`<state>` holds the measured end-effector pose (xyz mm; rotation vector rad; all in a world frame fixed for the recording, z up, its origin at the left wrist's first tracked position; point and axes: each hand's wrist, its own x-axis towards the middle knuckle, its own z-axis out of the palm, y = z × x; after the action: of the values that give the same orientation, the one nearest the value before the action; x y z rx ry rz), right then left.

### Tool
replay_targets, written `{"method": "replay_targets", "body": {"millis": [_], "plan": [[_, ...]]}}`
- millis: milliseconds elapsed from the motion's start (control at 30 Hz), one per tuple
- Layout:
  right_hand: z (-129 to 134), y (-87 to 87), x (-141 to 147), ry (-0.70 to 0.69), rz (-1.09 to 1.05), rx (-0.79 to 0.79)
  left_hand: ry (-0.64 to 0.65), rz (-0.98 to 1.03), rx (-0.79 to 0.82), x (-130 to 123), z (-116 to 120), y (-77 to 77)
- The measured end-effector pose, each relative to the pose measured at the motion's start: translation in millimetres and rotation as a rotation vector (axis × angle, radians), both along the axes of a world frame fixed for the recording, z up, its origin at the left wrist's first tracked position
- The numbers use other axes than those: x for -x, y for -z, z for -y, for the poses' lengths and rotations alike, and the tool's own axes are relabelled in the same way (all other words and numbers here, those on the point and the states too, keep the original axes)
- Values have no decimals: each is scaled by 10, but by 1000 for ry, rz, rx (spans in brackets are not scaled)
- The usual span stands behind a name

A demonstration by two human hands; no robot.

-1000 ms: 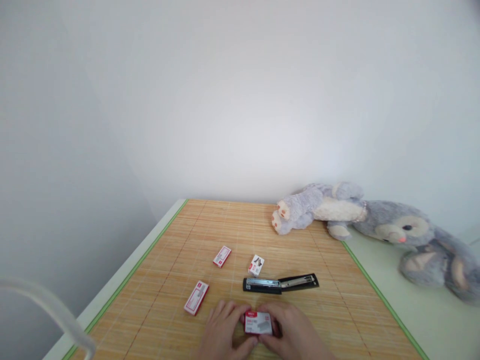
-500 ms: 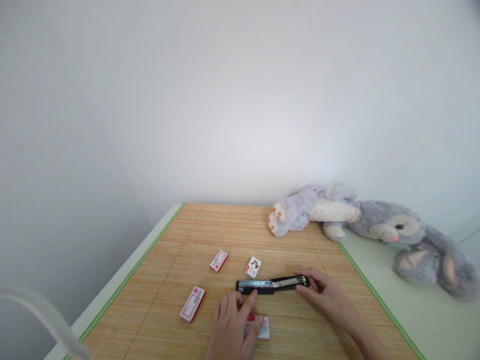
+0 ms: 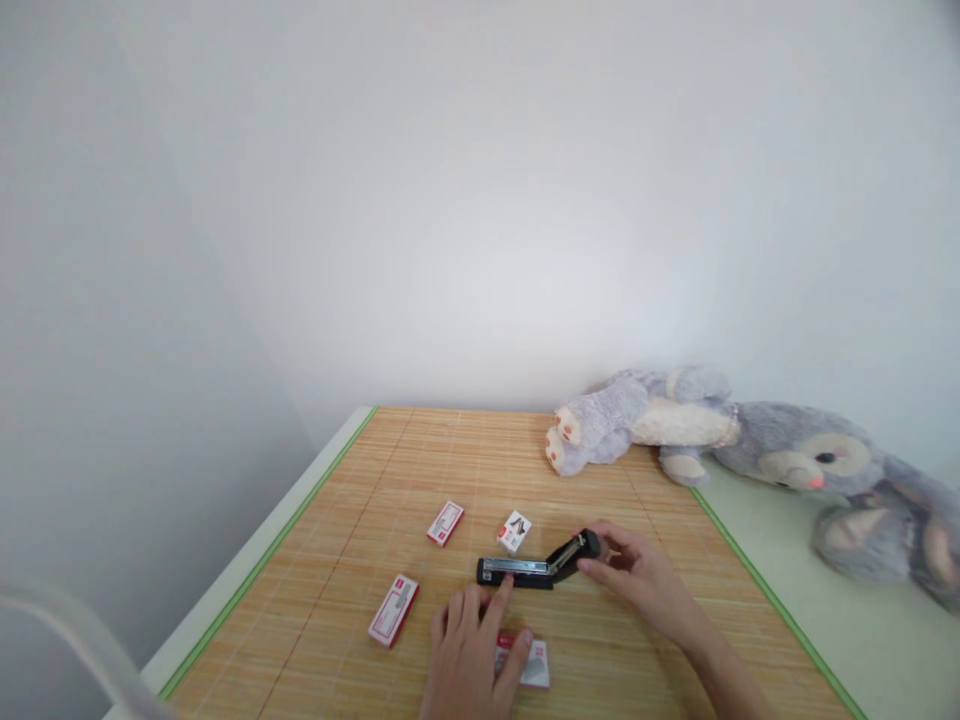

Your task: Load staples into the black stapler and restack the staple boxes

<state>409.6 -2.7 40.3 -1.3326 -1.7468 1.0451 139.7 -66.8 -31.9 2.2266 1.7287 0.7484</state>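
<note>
A black stapler (image 3: 516, 573) lies on the bamboo mat with its top arm swung far back to the right, so the metal inside shows. My right hand (image 3: 637, 580) pinches the raised end of that arm between thumb and fingers. My left hand (image 3: 474, 650) is spread on the mat in front, its index fingertip touching the stapler's near side. Under the left thumb is a red and white box (image 3: 535, 664), partly covered by the hand. Just behind the stapler is a small white box (image 3: 514, 533) with a stapler picture on it.
Two more red and white boxes, one nearer (image 3: 394, 610) and one farther (image 3: 445, 523), lie to the left. A grey plush rabbit (image 3: 675, 420) stretches along the back right, against the wall. The bamboo mat (image 3: 330, 540) has a green border. A pale curved object (image 3: 82, 640) shows at lower left.
My right hand has lifted the stapler's arm from nearly flat to a steeper tilt, moving slightly left. My left hand stays by the stapler. The whole view has shifted slightly.
</note>
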Motion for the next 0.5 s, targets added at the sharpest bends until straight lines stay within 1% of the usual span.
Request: {"method": "replay_targets", "body": {"millis": [100, 167, 200, 267, 367, 433, 500], "plan": [[-60, -251, 377, -86, 132, -130, -5, -21, -10, -2, -6, 4], [-106, -339, 613, -155, 220, -206, 5, -30, -9, 2, -12, 7], [-129, -350, 717, -187, 266, -233, 8, -30, -9, 5, -15, 11], [-169, -318, 888, -238, 365, -269, 4, -27, -11, 12, -12, 24], [-197, -210, 1051, -296, 499, -281, 3, -32, -23, 17, 29, 66], [-188, -150, 1100, -319, 534, -271, 2, -48, -46, 7, 92, 104], [-158, -114, 1105, -307, 525, -253, -3, -68, -73, -11, 179, 145]]}}
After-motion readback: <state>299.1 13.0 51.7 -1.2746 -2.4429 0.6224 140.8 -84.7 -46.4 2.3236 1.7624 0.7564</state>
